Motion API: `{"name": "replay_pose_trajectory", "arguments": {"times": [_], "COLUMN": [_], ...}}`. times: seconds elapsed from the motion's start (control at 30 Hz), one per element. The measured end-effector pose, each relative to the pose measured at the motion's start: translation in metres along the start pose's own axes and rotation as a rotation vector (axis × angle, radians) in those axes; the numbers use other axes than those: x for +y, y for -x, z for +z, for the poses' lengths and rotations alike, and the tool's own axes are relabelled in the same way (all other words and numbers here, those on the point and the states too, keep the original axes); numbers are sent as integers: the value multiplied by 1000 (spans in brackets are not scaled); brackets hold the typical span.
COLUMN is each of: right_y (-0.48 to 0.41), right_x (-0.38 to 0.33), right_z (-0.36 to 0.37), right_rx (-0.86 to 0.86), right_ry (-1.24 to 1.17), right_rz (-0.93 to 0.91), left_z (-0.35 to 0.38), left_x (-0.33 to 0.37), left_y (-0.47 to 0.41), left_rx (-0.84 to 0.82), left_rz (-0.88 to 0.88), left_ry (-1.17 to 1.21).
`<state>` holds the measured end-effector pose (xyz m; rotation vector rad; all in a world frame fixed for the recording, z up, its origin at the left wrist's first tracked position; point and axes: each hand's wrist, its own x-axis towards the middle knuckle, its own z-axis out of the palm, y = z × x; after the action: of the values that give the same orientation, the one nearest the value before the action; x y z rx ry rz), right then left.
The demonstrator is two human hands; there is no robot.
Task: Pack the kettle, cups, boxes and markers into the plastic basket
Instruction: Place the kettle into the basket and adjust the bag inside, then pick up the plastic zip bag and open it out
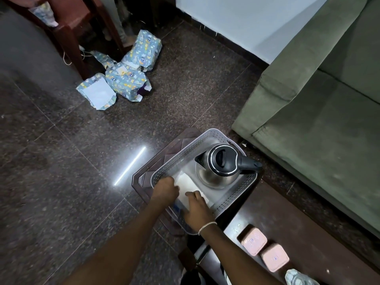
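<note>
A grey perforated plastic basket (236, 194) sits on a dark tray on a low table. Inside it, at the far end, stands a steel kettle (222, 163) with a black lid and handle. A white box (188, 185) lies in the near end of the basket. My left hand (165, 191) grips the box's left edge. On the box's near right side lies my right hand (196, 206), bracelet at the wrist, fingers curled over the edge. Two pink boxes (254, 243) (274, 258) lie on the table at the near right.
A green sofa (320, 103) fills the right side. The dark wooden table (304, 229) runs along it. A patterned item (298, 278) lies at the bottom edge. Several gift-wrapped parcels (127, 79) lie on the dark stone floor beside a wooden chair leg (72, 50).
</note>
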<state>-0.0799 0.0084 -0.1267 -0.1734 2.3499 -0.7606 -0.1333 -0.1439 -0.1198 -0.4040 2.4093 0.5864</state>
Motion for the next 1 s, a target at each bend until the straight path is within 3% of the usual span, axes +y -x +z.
{"name": "replay_pose_trajectory", "arguments": {"times": [0.17, 0.33, 0.53, 0.83, 1.0], "right_y": [-5, 2, 21, 69, 112], "right_x": [-10, -16, -17, -10, 5], "right_z": [-3, -9, -23, -60, -74], "right_rx": [-12, 96, 193, 187, 337], "right_ry": [61, 1, -181, -431, -524], "right_rz": [-62, -77, -13, -49, -101], "left_z": [-8, -11, -10, 13, 17], "left_x": [-3, -8, -6, 16, 46], "left_y": [3, 14, 36, 92, 124], "left_rx": [-30, -4, -153, -153, -152], "left_rz": [33, 64, 46, 118, 148], "left_ry": [187, 466, 874, 956, 978]}}
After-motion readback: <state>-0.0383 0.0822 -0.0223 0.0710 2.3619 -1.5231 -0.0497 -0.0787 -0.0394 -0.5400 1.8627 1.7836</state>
